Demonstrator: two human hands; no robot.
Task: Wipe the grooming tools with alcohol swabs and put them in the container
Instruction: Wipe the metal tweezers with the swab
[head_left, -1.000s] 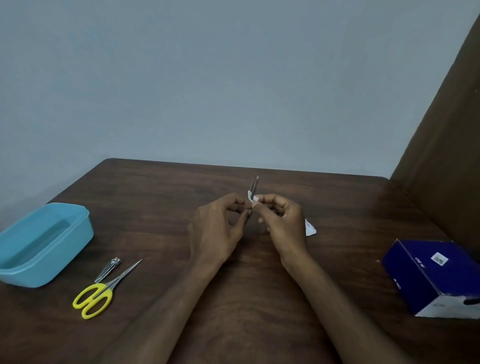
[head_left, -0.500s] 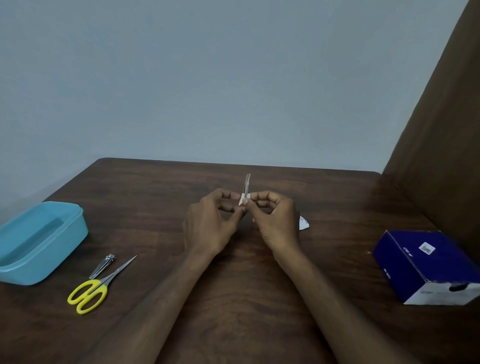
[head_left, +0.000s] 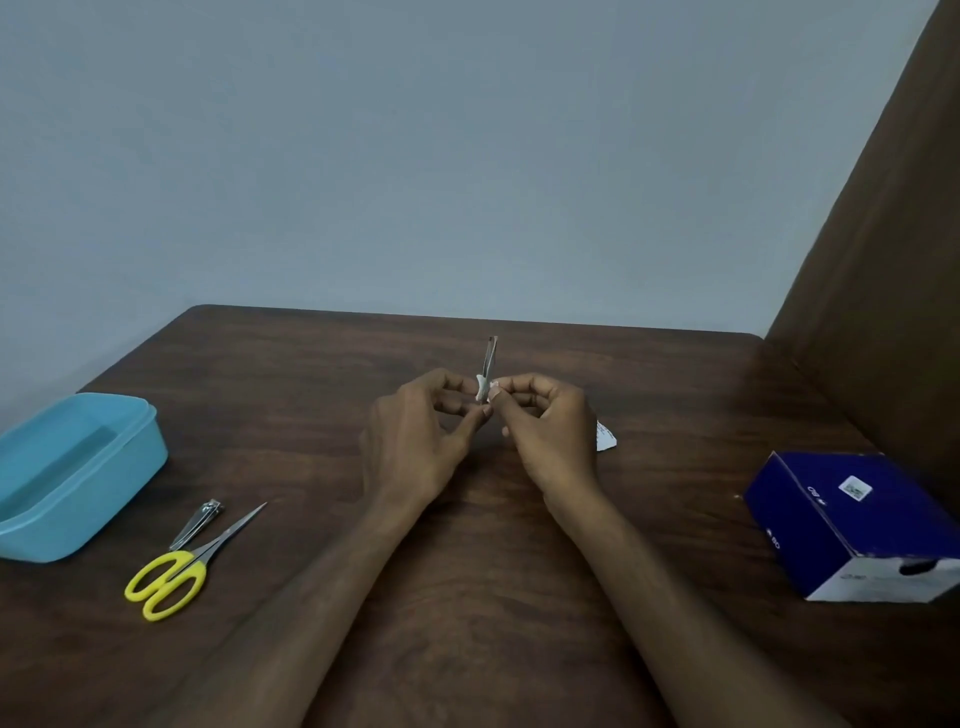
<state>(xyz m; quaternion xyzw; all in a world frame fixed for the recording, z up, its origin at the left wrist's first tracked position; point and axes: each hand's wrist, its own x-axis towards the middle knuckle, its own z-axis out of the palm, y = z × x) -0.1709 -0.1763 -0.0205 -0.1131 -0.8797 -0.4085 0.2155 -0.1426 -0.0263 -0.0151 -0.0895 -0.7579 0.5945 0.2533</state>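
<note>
Slim metal tweezers (head_left: 489, 357) stand upright over the middle of the table. My left hand (head_left: 415, 441) pinches their lower end. My right hand (head_left: 550, 431) pinches a small white swab (head_left: 483, 389) wrapped around the tweezers just above my left fingertips. A light blue plastic container (head_left: 78, 473) stands open at the left edge of the table. Next to it lie a metal nail clipper (head_left: 198, 522) and yellow-handled scissors (head_left: 182, 569), side by side, their tips pointing away from me.
A dark blue box (head_left: 852, 525) sits at the right of the dark wooden table (head_left: 467, 597). A torn white wrapper (head_left: 605, 436) lies just behind my right hand. A brown panel (head_left: 893, 286) rises along the right side.
The swab sits a little lower on the tweezers than a second ago, and both hands have stayed together at the table's middle. The view has shifted slightly.
</note>
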